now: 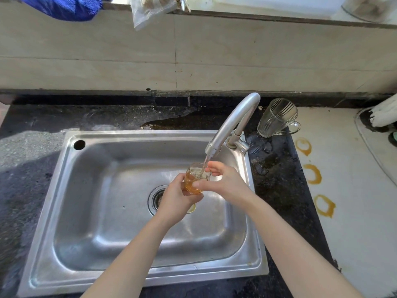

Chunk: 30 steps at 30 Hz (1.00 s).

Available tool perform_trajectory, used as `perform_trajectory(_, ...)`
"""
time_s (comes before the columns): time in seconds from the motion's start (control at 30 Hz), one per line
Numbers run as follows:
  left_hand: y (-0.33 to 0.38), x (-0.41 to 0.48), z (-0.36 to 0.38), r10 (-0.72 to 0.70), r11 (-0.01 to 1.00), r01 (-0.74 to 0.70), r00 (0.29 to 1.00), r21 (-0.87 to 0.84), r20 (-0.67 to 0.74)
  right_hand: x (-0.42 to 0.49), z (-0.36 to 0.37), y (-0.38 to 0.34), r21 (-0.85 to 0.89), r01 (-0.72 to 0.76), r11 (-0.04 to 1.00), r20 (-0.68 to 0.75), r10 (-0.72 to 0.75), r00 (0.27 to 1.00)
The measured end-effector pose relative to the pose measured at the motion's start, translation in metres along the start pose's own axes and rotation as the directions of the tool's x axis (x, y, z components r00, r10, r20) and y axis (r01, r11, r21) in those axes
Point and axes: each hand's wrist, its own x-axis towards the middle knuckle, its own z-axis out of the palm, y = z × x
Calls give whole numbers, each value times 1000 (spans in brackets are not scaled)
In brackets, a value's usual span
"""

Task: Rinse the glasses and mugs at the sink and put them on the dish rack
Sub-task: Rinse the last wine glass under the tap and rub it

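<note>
Over the sink (45, 239), the left hand (175, 198) wraps a small glass (190, 183) of amber liquid; the right hand (228, 182) pinches its rim; tap (233, 120) water streams in; best to grip firmly, swirl, then tip out fully.

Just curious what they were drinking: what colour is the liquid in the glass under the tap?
Amber-orange, showing through the glass in the head view.

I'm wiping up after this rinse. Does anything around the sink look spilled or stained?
Yes. Three amber ring stains mark the white surface right of the sink, like prints of wet glass bases. A brownish puddle also lies on the dark counter behind the sink.
</note>
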Motion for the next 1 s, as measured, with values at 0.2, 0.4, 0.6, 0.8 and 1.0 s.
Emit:
perform_trajectory(0.2, -7, 6, 0, 23, 996, -23, 1000, -89, -5, 7, 6, -6, -2, 112, 994, -71, -112, 991)
perform_trajectory(0.4, -28, 0, 4, -10, 999, 11, 999, -50, 33, 3, 17, 11, -37, 68, 997, -75, -71, 995)
perform_trajectory(0.6, -32, 0, 1, -42, 999, 43, 999, -25, 25, 7, 16, 10, 118, 65, 991, -81, -56, 995)
perform_trajectory(0.8, -23, -10, -7, -51, 996, 54, 998, -75, 46, 16, 14, 4, 255, -71, 964, -35, 82, 996)
perform_trajectory(1.0, -6, -9, -16, -83, 994, 86, 995, -64, 48, 23, 21, 13, 362, -138, 922, -41, 164, 986)
